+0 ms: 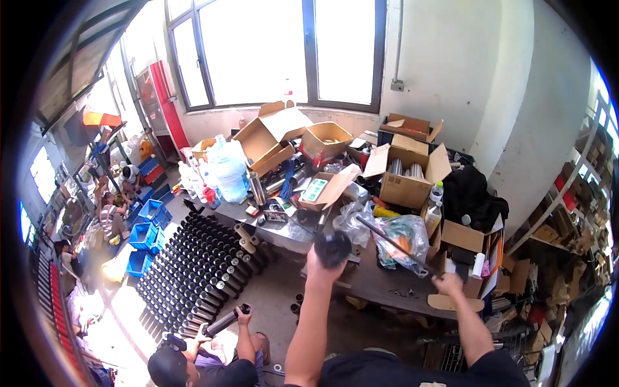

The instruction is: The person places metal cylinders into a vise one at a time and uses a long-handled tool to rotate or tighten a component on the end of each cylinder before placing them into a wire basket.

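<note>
My left hand (322, 269) is raised in front of me near the bench edge, closed round a dark cylinder (333, 249) whose round end shows; the rest of it is hidden or blurred. Further right, my right hand (449, 284) grips the lower end of a long thin dark rod (393, 242). The rod slants up and left over the bench, past a clear plastic bag (401, 240) with coloured contents. Its upper end stops short of the dark cylinder.
A cluttered workbench (387, 284) carries cardboard boxes (406, 187) and a large clear water jug (227, 169). Rows of black tubes (193, 264) stand on the floor at left. Close by, a co-worker (174, 364) holds a dark tube (222, 321). Loaded shelves (567, 213) line the right.
</note>
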{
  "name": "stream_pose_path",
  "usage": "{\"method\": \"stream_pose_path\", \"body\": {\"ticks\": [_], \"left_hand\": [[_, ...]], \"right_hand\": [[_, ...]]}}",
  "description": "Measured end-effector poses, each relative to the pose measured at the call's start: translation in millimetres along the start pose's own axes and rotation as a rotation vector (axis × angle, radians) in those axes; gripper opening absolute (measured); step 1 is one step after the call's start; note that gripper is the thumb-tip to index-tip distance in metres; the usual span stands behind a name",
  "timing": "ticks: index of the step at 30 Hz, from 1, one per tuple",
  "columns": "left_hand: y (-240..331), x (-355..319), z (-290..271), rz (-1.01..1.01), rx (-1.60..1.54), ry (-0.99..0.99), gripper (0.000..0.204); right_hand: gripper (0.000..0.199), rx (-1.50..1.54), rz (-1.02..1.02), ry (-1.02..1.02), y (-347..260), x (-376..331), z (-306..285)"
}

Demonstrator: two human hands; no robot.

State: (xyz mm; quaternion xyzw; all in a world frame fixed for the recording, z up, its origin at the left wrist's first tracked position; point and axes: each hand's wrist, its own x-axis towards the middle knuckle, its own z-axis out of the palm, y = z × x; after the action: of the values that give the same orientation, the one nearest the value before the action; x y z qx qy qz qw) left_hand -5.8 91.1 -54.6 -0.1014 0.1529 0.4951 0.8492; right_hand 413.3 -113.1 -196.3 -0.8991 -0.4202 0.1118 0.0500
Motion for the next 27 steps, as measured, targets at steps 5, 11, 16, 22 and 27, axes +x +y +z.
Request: {"method": "stream_pose_path", "body": {"ticks": [5,11,16,22,27], "left_hand": [[-9.7,-85.2,-11.3,-0.196,0.405,-0.382,0.063],[-27.5,-104.6,34.4,0.115,0.676,-0.488,0.062],[-17.2,-103.0,25.8,0.096,0.691,-0.488,0.056],[-21.2,-112.4,30.0,0.233,0.686,-0.538,0.072],[2.5,-126.6,29.2,0.519,1.04,-0.478,0.081]], "right_hand": [[0.047,0.642,0.355,-0.229,-12.6,-130.3,203.7],[0.035,1.032,0.56,-0.48,-89.4,-135.8,251.7],[0.024,1.344,0.524,-0.503,-127.0,-127.5,236.9],[0.048,1.347,0.74,-0.452,-52.9,-158.0,295.1],[0.026,1.244,0.879,-0.571,14.5,-221.6,295.6]]}}
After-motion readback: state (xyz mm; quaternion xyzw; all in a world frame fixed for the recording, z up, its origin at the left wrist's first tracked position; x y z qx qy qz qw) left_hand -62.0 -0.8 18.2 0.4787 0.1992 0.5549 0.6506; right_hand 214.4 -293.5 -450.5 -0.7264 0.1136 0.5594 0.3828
